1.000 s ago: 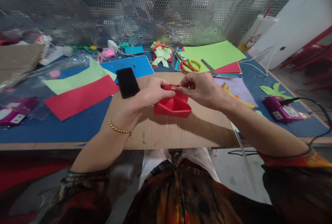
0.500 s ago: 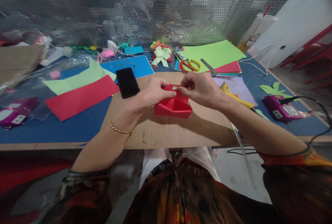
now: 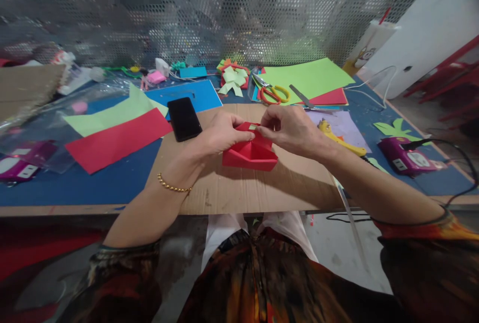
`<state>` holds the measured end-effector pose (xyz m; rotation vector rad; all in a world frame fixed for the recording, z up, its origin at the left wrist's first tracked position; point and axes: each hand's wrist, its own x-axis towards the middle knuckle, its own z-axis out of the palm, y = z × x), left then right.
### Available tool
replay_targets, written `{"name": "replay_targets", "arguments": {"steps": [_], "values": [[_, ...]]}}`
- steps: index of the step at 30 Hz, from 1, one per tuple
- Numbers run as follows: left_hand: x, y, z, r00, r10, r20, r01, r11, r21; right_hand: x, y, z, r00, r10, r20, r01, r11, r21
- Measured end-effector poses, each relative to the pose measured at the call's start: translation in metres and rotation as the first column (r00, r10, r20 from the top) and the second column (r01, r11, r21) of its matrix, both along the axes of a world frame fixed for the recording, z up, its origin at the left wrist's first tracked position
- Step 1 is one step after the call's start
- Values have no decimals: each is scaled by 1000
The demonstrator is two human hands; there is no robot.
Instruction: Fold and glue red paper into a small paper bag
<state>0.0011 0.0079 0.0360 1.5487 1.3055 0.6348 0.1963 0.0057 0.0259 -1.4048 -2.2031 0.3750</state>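
Observation:
A small red folded paper box [image 3: 250,158] is held up over a sheet of brown cardboard [image 3: 224,193]. My left hand [image 3: 222,133] grips its far left side, thumb on the near face. The fingers of my right hand [image 3: 288,128] pinch the far right edge. Between the two hands a small pale patch [image 3: 253,127] shows on the red paper; what it is I cannot make out. Parts of the far fingers are hidden behind the paper. A black phone [image 3: 184,119] lies just left of my left hand.
Red paper [image 3: 118,141] and pale green paper [image 3: 108,116] lie at the left. Scissors [image 3: 275,93] rest behind my hands on green sheets [image 3: 310,76]. To the right are a yellow-handled tool [image 3: 348,147], a purple power adapter [image 3: 406,156] with a cable, and a drink cup [image 3: 374,43].
Almost nothing differs. Both hands keep the same hold on the red paper box, with only a very slight shift of the right hand.

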Motion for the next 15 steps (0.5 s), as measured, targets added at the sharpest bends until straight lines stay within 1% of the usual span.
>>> {"name": "replay_targets", "arguments": {"steps": [2,5,7,8,11,15], "values": [[0,1,-1,1000,-3,-2,3,1000,-1,2,-1,2,1000,-15,-2,15,1000,10],[-1,2,-4,1000,-6,15,7,999,-41,7,0,4,999,-37,-39,41,995,86],[-1,3,-6,999,-6,42,8,998,-62,10,1,3,999,4,-53,2,993,121],[-1,3,-6,998,-8,57,12,998,-63,11,1,2,998,46,-52,-40,993,113],[0,3,-6,995,-15,103,22,997,-72,11,3,0,987,151,-54,-150,988,20],[0,2,-6,992,-29,122,40,995,-87,8,4,-1,985,154,-78,-158,986,-51]]}}
